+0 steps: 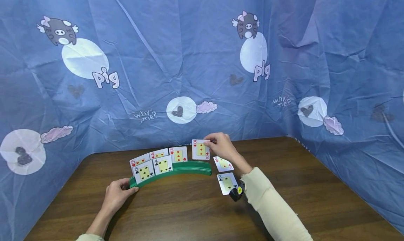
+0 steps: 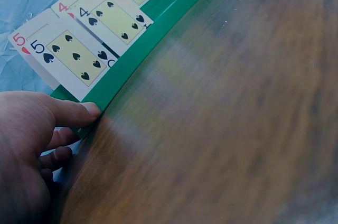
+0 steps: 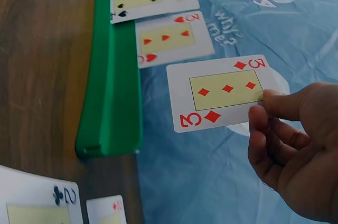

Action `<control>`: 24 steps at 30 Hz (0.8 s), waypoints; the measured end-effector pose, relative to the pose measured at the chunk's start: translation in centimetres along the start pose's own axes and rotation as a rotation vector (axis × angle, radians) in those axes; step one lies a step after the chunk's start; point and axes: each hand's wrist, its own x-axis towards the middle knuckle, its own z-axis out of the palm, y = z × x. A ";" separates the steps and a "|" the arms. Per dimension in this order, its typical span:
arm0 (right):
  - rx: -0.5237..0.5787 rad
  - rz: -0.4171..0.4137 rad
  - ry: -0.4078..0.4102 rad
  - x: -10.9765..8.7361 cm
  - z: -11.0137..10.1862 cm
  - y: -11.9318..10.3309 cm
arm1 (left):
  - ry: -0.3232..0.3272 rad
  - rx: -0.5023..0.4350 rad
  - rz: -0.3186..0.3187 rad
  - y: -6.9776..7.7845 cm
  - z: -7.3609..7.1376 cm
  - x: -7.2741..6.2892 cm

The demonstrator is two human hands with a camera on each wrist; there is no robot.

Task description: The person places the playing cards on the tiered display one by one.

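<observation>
A dark wooden table stands in a corner hung with blue cloth printed with pigs, hearts and clouds. On it a curved green card rack holds fives, fours and a three of hearts. The left hand grips the rack's left end, fingers curled. The right hand pinches the three of diamonds upright just above the rack's right end. Two twos lie face up beside it.

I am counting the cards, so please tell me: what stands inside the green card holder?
In the green card holder stand five cards: 5 of hearts, 5 of spades, 4 of spades, a red 4, 3 of hearts. The front cards partly cover the rear ones.
</observation>
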 end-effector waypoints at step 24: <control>-0.012 -0.015 -0.079 1.2 4.5 -1.8 | 0.011 -0.008 0.023 0.0 0.0 -0.2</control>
